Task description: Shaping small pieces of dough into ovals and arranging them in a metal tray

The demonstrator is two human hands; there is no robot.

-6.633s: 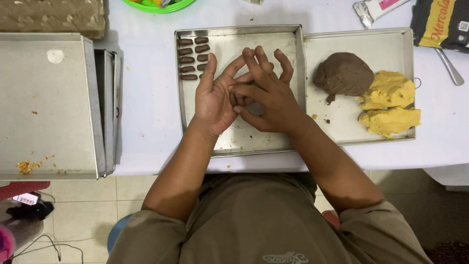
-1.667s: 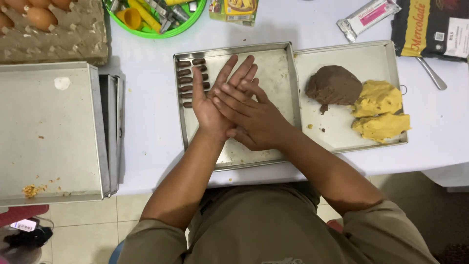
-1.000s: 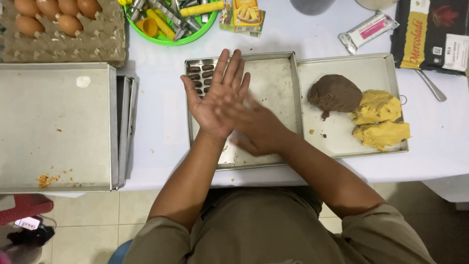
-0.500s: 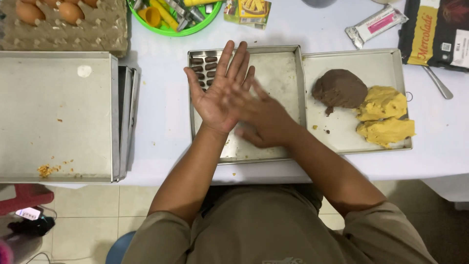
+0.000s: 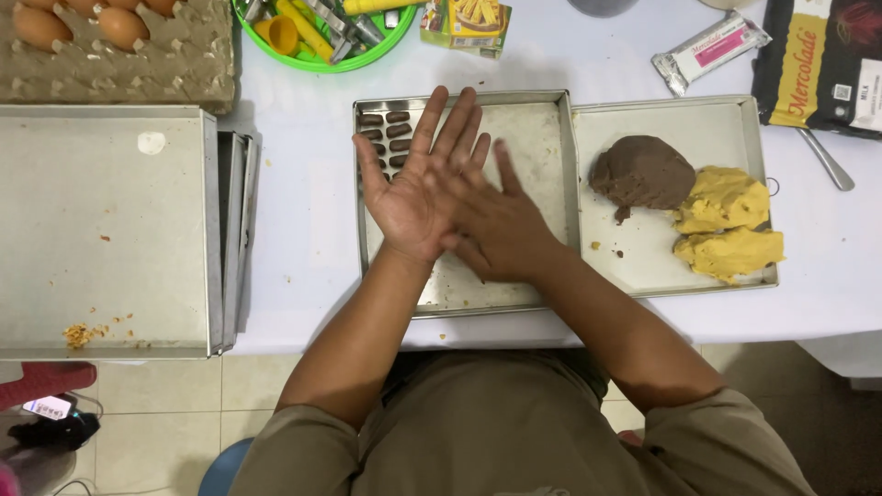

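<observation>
My left hand [image 5: 413, 188] lies palm up with fingers spread over the middle baking tray [image 5: 542, 138]. My right hand [image 5: 501, 230] presses flat across its palm. Whatever sits between the palms is hidden now; a small brown dough piece showed there earlier. Several small brown dough rolls [image 5: 384, 133] are lined up in the tray's far left corner, just beside my left fingers. On the right tray [image 5: 698, 115] rest a brown dough lump [image 5: 641, 172] and yellow dough [image 5: 726, 225].
Stacked metal trays [image 5: 101, 230] fill the left side. Behind them is an egg carton [image 5: 119, 55]. A green bowl of tools [image 5: 322, 32], a small box [image 5: 464, 23], a wrapped packet [image 5: 707, 50], a black bag [image 5: 822, 60] and a spoon [image 5: 827, 161] line the back.
My right hand has kept sliding back and forth over my left palm, and now lies lower across it. The view has shifted a little; the trays have not moved.
</observation>
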